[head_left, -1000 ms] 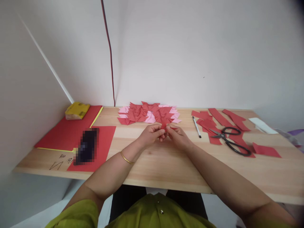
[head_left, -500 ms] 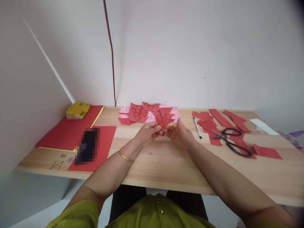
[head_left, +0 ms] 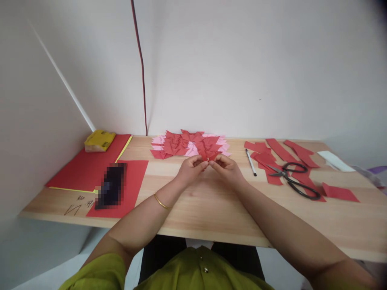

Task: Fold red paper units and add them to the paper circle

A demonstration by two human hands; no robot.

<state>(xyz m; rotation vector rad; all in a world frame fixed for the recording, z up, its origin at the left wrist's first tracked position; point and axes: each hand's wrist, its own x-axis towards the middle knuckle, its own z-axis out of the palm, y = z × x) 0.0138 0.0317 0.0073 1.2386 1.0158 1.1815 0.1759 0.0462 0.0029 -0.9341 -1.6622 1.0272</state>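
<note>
A wooden table runs along the wall. At its left lie yellow-edged red sheets with a yellow packet on top. Folded red and pink pieces sit in rows near the wall; red paper strips spread to the right, black-handled scissors lying over some. The person's left hand and right hand curl nearly closed, thumbs almost meeting, both pinching a small red paper just in front of the folded rows. Beside the strips lies a slim white pen.
</note>
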